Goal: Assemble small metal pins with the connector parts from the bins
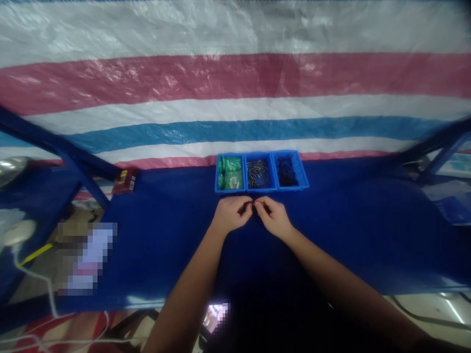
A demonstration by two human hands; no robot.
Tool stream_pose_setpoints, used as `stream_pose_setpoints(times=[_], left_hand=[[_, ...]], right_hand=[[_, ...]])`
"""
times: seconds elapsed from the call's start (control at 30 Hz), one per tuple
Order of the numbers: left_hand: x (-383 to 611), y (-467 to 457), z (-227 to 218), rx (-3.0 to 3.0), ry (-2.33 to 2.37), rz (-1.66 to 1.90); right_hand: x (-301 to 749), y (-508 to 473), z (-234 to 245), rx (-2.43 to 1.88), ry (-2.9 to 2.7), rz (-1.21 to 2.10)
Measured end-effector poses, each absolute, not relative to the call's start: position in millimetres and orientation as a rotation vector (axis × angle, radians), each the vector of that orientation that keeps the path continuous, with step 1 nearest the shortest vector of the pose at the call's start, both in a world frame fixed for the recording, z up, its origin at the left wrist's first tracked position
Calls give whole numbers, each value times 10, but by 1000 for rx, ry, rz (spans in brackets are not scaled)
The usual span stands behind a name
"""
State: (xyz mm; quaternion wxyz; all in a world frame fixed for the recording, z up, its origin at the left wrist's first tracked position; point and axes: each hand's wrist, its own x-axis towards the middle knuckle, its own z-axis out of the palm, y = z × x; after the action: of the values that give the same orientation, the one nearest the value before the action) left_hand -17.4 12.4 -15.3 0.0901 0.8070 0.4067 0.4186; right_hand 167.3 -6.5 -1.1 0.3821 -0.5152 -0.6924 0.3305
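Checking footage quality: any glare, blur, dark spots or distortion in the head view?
Head view: glare on the striped sheet, whose stripes bow; lower middle nearly black; overall softness, blurrier toward the edges; mosaic blocks on the bright screen; left hand and right hand readable, anything between them too dark to tell.

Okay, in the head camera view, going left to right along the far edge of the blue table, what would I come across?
Dark red box, left blue bin with green plastic, middle blue bin with thin metal pieces, right blue bin with dark pieces.
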Motion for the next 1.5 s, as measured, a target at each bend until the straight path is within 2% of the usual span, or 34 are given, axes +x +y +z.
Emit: stream_pose_setpoints(times=[1.5], left_hand=[[-170, 79, -119, 2373, 1312, 1050]], right_hand=[[1668, 6, -83, -1264, -1619, 943]])
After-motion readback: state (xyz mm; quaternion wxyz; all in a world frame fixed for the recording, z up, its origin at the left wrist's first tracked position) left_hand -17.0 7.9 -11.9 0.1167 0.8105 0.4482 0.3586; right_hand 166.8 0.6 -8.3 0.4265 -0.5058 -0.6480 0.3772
